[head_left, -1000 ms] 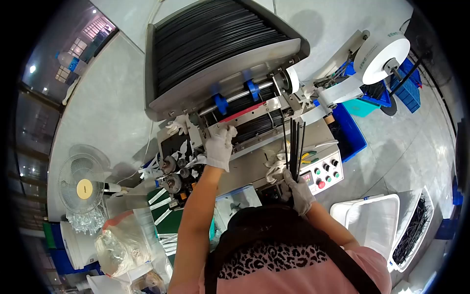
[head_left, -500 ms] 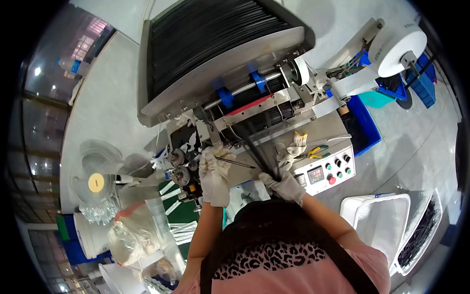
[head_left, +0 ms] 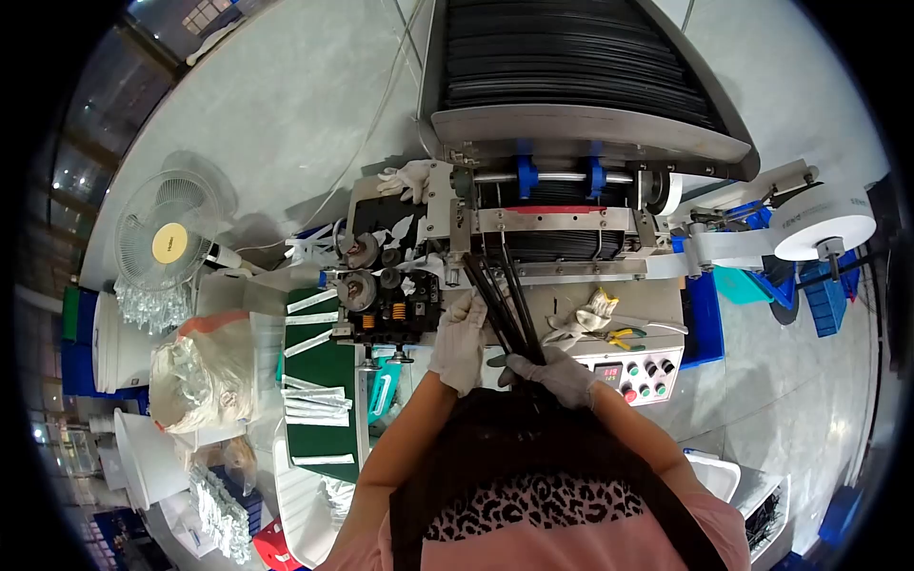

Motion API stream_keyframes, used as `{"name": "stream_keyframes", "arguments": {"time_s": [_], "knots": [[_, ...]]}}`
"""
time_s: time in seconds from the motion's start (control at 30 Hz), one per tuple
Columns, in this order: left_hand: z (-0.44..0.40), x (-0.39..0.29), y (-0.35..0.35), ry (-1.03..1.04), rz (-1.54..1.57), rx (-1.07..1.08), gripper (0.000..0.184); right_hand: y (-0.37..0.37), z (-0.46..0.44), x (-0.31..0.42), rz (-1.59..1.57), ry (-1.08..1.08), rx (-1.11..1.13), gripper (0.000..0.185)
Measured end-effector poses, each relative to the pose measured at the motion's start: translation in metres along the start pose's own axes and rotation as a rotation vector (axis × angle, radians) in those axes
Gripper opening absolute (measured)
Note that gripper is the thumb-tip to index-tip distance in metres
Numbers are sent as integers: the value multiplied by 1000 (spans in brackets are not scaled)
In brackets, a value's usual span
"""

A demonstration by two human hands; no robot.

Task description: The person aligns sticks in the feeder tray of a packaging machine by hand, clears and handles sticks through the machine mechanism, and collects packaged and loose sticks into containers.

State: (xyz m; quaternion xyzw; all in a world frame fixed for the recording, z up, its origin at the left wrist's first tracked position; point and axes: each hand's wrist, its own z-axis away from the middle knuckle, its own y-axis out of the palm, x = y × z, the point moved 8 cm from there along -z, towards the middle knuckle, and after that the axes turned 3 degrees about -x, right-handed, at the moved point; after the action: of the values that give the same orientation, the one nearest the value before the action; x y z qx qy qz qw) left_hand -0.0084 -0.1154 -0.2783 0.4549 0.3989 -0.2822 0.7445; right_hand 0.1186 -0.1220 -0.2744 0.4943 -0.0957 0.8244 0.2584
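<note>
Black sticks (head_left: 521, 312) held low by the right hand (head_left: 552, 373)

White-gloved, the right hand was closed around the lower part of the sticks, just in front of the front edge of the table (head_left: 657, 309). Above it, the sticks slanted toward the rear left and parted into two groups, their upper ends overlapping the machine's front rail (head_left: 571, 271) in view; whether they touched it could not be told. Their lower ends were hidden.

The left hand (head_left: 460, 343) was just beside the sticks on their left, fingers bent and drawn together. Whether it pinched any of them could not be made out.

Handling them well seemed to call for a firm, low grip with the right hand, tight enough to stop single sticks sliding but not so hard as to bend them. Bringing the two groups side by side would likely have made the bundle steadier. The left fingertips looked best placed near the sticks and away from the roller unit (head_left: 390, 314) at the table's left edge. Toward the front right corner, a spare glove (head_left: 576, 328) and pliers (head_left: 621, 336) lay near the control panel (head_left: 640, 364); swinging the sticks' upper ends that way could have caught them.
</note>
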Motion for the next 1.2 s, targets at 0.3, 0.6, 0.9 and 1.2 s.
{"name": "stream_keyframes", "arguments": {"time_s": [0.3,0.6,0.9,1.2], "knots": [[14,-25,26,-1,50,101,34,23,-7,-56,-315,228,-52,54],[9,-23,-41,-1,-211,-22,41,47,17,-12,-271,117,-127,36],[-7,-14,-70,42,-241,108,37,-46,115,190,558,-514,-875,25],[20,-14,-65,-7,-420,148,26,-144,119,314,1368,-702,-993,35]]}}
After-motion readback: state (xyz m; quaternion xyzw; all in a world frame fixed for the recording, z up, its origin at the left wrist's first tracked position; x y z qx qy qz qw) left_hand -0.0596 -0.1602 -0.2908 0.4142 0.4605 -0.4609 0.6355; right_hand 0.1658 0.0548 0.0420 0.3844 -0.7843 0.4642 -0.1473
